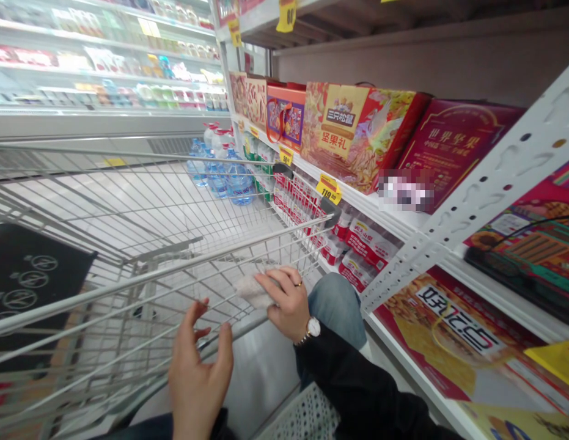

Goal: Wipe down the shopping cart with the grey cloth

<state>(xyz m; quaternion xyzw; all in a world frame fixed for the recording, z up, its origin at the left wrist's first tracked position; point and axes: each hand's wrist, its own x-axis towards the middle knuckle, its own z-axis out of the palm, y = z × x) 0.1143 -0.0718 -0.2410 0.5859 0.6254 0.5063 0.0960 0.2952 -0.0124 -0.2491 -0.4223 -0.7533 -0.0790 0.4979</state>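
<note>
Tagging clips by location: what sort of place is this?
Most likely a supermarket aisle: a wire shopping cart, a white shelf of boxed goods with yellow price tags, and a brightly lit display case of packaged products.

Left hand [199,360] was raised, fingers curved, thumb spread apart | right hand [286,305] showed its back, fingers bent leftward in a grip (its palm was hidden) | right forearm [357,373] slanted up from the lower right | right knee [337,305] was bent, just beside the right wrist [303,331]
</note>
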